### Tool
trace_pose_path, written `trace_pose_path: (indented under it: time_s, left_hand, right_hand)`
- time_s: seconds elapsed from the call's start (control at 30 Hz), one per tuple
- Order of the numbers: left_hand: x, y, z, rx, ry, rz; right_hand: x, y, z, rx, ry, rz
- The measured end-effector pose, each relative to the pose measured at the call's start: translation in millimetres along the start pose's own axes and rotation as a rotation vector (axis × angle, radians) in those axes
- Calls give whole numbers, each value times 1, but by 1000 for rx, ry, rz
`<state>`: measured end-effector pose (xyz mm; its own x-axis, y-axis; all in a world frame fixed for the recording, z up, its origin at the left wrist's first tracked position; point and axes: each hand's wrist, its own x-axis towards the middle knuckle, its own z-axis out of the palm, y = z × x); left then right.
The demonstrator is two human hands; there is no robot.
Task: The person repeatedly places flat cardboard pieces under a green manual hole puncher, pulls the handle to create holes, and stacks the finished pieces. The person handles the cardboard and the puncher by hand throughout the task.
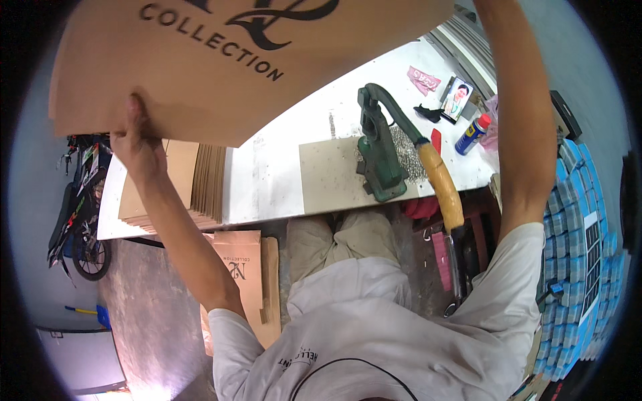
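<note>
The left hand (pixel 137 144) was raised overhead, thumb pressed flat on the near face of a large brown paper bag (pixel 221 60), fingers hidden behind it, pinching its lower left edge. The bag hung above the white table (pixel 281 174), its long axis running left to right, tilted upward. The right arm reached up past the frame, so I could not tell its grip. Below stood a green hand press (pixel 381 154).

Large brown printed cardboard sheet (pixel 221 60), raised
</note>
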<state>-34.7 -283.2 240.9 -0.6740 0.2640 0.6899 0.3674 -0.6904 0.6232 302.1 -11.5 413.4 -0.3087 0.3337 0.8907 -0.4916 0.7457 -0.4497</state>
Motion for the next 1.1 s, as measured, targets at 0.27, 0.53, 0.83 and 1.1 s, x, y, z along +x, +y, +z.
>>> trace_pose_path:
  time_s: [0.27, 0.53, 0.83, 1.1]
  left_hand:
    - [29, -137, 47, 372, -72, 95]
    - [-14, -265, 46, 640, -152, -33]
    - [-77, -232, 64, 640, -161, -222]
    - [-32, -236, 74, 542, -184, -180]
  right_hand:
    - [-54, 214, -75, -164, -103, 381]
    - [-165, 389, -114, -229, -111, 616]
    - [-221, 351, -166, -367, -125, 819]
    - [-189, 349, -138, -191, 18, 711]
